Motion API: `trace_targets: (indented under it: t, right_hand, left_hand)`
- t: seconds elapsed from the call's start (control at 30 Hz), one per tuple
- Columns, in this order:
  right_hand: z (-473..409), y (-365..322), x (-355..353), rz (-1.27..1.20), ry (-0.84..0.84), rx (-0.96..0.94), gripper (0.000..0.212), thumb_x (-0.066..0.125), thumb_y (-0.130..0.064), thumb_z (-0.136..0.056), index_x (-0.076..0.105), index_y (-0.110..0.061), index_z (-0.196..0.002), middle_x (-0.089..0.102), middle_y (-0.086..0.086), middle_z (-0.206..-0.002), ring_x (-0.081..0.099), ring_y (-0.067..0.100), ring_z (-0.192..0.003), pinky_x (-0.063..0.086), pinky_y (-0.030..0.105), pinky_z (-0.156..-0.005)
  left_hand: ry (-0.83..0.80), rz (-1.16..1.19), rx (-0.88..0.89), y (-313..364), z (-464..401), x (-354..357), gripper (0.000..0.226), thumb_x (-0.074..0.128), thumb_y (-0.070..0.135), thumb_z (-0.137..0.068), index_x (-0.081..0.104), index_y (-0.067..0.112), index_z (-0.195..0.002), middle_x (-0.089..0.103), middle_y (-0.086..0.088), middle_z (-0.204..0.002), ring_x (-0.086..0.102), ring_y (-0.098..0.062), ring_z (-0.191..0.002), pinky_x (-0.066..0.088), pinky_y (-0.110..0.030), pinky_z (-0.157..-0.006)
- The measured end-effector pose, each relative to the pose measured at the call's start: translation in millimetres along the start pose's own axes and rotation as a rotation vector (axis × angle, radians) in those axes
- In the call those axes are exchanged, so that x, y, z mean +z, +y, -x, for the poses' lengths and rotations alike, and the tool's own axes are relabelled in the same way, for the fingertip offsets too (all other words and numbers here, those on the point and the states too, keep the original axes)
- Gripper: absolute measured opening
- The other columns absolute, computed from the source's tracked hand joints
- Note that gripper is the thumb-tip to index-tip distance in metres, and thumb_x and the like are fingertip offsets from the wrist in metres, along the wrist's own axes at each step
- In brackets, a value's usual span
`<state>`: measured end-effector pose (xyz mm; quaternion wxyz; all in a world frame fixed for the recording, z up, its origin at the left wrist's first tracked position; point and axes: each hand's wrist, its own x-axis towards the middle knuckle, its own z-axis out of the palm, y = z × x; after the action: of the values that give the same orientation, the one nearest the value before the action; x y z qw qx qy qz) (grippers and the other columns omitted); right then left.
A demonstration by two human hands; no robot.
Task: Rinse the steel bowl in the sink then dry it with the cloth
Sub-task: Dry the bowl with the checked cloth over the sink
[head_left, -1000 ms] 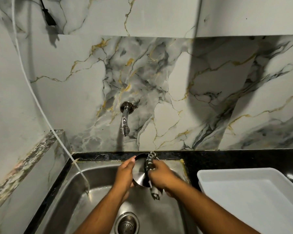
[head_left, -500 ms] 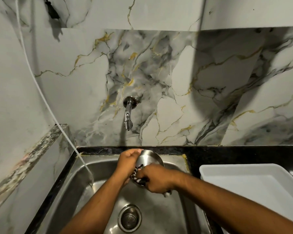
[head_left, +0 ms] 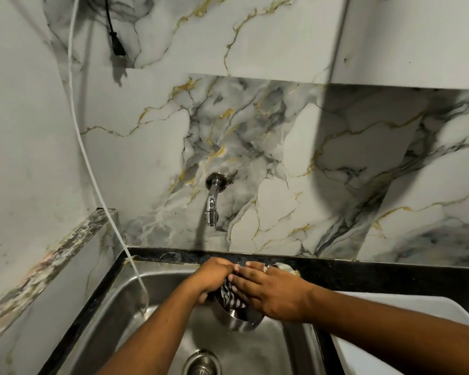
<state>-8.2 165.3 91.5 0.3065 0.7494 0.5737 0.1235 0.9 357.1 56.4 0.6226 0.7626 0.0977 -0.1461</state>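
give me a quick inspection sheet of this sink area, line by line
surface: steel sink set in a black counter; drain at the bottom; no water seen at the tap
job's things: steel bowl held over the sink, striped cloth pressed on it
clutter: white tray on the counter, right of the sink
grippers: left hand grips the bowl's left side; right hand lies flat on the cloth
cables: white cord runs down into the sink; black plug hangs on the wall
surroundings: marble-pattern wall, ledge at left
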Motion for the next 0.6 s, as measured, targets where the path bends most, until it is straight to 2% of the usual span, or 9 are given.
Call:
trace_targets:
  t: [0.1, 0.17, 0.23, 0.33, 0.4, 0.47, 0.5, 0.57, 0.6]
  right_hand:
    - [-8.1, 6.3, 0.9, -0.021, -0.09, -0.03, 0.051, 0.047, -0.018, -0.098, 0.037, -0.006, -0.147, 0.034, 0.018, -0.156, 0.026, 0.04, -0.146, 0.028, 0.051, -0.118]
    - [-14.0, 6.6, -1.7, -0.012, -0.24, 0.056, 0.052, 0.036, -0.017, -0.103, 0.023, -0.001, -0.151, 0.021, 0.02, -0.161, 0.012, 0.038, -0.15, 0.012, 0.049, -0.121]
    - [-18.0, 6.5, -5.0, -0.027, -0.288, 0.162, 0.052, 0.03, -0.018, -0.104, 0.018, 0.002, -0.151, 0.018, 0.021, -0.161, 0.011, 0.035, -0.15, 0.008, 0.047, -0.122]
    - [-22.6, 2.3, -19.0, -0.115, -0.317, 0.228, 0.048, 0.043, -0.019, -0.1, 0.038, 0.0, -0.144, 0.043, 0.022, -0.15, 0.035, 0.037, -0.14, 0.019, 0.052, -0.12]
    - [-24.5, -4.7, -27.0, -0.23, -0.327, 0.232, 0.036, 0.058, -0.012, -0.091, 0.057, -0.007, -0.127, 0.063, 0.017, -0.128, 0.058, 0.035, -0.117, 0.039, 0.051, -0.108]
    - [-24.2, -12.5, -30.4, -0.528, -0.301, 0.294, 0.029, 0.06, -0.004, -0.085, 0.063, -0.01, -0.113, 0.069, 0.015, -0.11, 0.066, 0.032, -0.097, 0.055, 0.041, -0.084]
    - [-22.6, -13.6, -31.8, -0.717, -0.258, 0.362, 0.029, 0.059, 0.0, -0.083, 0.064, -0.01, -0.11, 0.07, 0.014, -0.106, 0.067, 0.031, -0.093, 0.057, 0.04, -0.08]
    - [-16.4, -10.6, -31.2, -1.152, -0.059, 0.556, 0.031, 0.055, 0.006, -0.082, 0.069, -0.009, -0.105, 0.073, 0.007, -0.095, 0.068, 0.02, -0.088, 0.058, 0.036, -0.078]
    - [-11.8, -10.3, -30.2, -1.387, 0.104, 0.677, 0.034, 0.053, 0.01, -0.082, 0.071, -0.011, -0.102, 0.072, -0.002, -0.087, 0.068, 0.01, -0.082, 0.057, 0.026, -0.073]
  left_hand:
    - [0.017, 0.061, 0.033, 11.4, 1.4, -1.6, 0.019, 0.058, 0.016, -0.092, 0.074, 0.006, -0.091, 0.075, -0.02, -0.086, 0.071, -0.026, -0.076, 0.056, -0.029, -0.07]
    - [0.065, 0.049, 0.08, 16.3, -0.8, -0.7, 0.018, 0.058, 0.014, -0.093, 0.074, 0.007, -0.086, 0.075, -0.013, -0.079, 0.07, -0.015, -0.064, 0.054, -0.018, -0.055]
    - [0.115, 0.014, 0.118, 22.2, -3.6, -1.0, 0.019, 0.058, 0.014, -0.093, 0.073, 0.01, -0.081, 0.073, -0.003, -0.069, 0.066, -0.006, -0.054, 0.047, -0.011, -0.044]
    - [0.206, 0.023, 0.144, 26.9, -10.7, -1.4, 0.013, 0.062, 0.013, -0.091, 0.073, 0.009, -0.087, 0.07, 0.001, -0.069, 0.064, -0.005, -0.055, 0.047, -0.012, -0.044]
    - [0.251, 0.005, 0.149, 24.1, -13.5, -0.9, 0.012, 0.063, 0.016, -0.09, 0.073, 0.015, -0.083, 0.07, 0.003, -0.074, 0.066, -0.01, -0.067, 0.051, -0.019, -0.059]
    - [0.277, -0.035, 0.126, 15.8, -15.1, 0.3, 0.011, 0.065, 0.018, -0.089, 0.074, 0.018, -0.082, 0.073, 0.001, -0.082, 0.066, -0.016, -0.08, 0.053, -0.029, -0.076]
    - [0.279, -0.016, 0.121, 10.1, -17.5, 0.9, 0.01, 0.065, 0.018, -0.089, 0.074, 0.015, -0.086, 0.074, -0.004, -0.086, 0.067, -0.019, -0.082, 0.053, -0.031, -0.078]
    - [0.31, 0.114, 0.065, 1.8, -15.3, -3.4, 0.016, 0.062, 0.016, -0.091, 0.073, 0.006, -0.095, 0.074, -0.012, -0.088, 0.066, -0.023, -0.077, 0.052, -0.03, -0.07]
    - [0.329, 0.211, 0.016, -0.1, -12.4, -6.2, 0.018, 0.059, 0.015, -0.092, 0.072, 0.004, -0.098, 0.073, -0.013, -0.084, 0.065, -0.025, -0.073, 0.051, -0.03, -0.066]
